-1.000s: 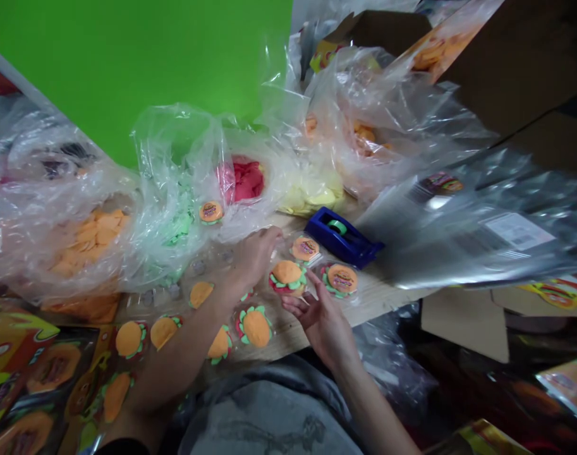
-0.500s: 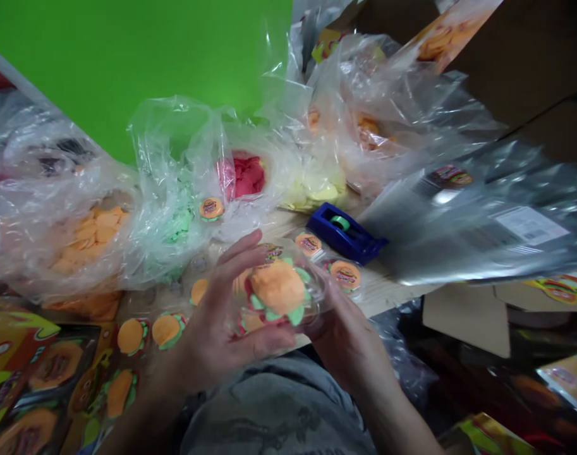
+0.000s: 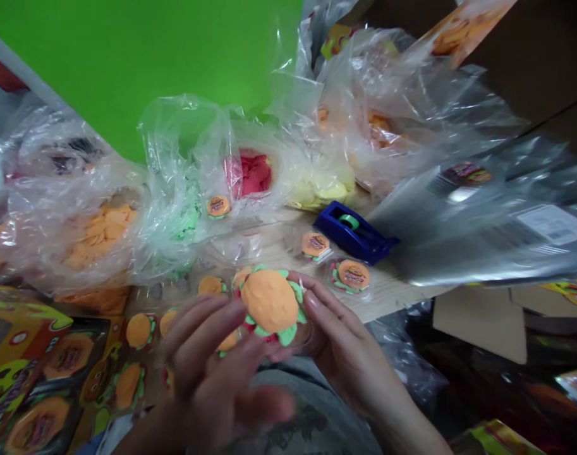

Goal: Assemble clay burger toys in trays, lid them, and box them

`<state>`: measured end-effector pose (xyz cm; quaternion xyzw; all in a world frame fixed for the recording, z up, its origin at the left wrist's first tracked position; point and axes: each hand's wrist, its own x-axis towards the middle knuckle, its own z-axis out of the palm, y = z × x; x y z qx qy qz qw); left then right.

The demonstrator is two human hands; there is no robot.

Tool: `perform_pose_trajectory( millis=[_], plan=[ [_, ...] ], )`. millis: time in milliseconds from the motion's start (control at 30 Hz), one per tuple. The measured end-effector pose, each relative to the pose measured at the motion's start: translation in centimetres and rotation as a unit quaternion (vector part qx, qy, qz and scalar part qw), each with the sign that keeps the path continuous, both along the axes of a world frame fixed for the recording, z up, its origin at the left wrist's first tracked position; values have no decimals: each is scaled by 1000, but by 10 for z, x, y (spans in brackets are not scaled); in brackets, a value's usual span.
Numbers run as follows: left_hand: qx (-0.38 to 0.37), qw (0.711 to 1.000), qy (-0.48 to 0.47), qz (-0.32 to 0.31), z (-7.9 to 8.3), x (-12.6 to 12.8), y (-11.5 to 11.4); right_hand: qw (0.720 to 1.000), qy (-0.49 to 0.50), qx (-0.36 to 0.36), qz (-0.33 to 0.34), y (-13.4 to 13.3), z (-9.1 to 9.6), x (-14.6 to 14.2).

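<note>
My right hand (image 3: 347,344) holds a toy burger (image 3: 269,302) of orange and green foam from below, inside a clear plastic shell (image 3: 302,338). My left hand (image 3: 217,373) is blurred, with its fingers spread and their tips at the burger's left side. It seems to hold nothing. Smaller packed burgers (image 3: 352,275) lie on the wooden table (image 3: 273,243) beyond my right fingers. Several more (image 3: 139,330) lie on printed cards (image 3: 39,373) under my left hand.
Clear bags hold orange (image 3: 101,232), green (image 3: 188,221), red (image 3: 253,175) and yellow (image 3: 321,189) foam pieces along the table's far side. A blue tape dispenser (image 3: 353,232) stands at the right, beside a large silver bag (image 3: 482,215). A green backdrop (image 3: 127,63) rises behind.
The burger has come out from between both hands and now rests on my right hand. My left hand has moved down and away from it, fingers spreading. The view has shifted slightly.
</note>
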<state>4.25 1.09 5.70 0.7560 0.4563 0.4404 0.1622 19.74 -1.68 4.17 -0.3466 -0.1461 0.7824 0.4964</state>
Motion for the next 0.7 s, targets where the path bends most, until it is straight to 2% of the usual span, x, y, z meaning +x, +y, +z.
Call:
perform_pose_trajectory(
  millis=[67,133,400,567,700],
  plan=[
    [80,990,106,-40,2,6,-5,1000,-26,13,-10,0,2,0],
    [119,975,181,-47,4,11,-5,997,-61,23,-28,-1,1,-1],
    [136,949,264,-110,3,6,-3,997,-58,28,-50,-6,-8,-5],
    [108,961,230,-109,-4,4,-2,996,-74,24,-49,-3,-9,-4],
    [26,983,152,-95,-9,-7,-1,997,-60,14,-34,0,-8,-2]
  ],
)
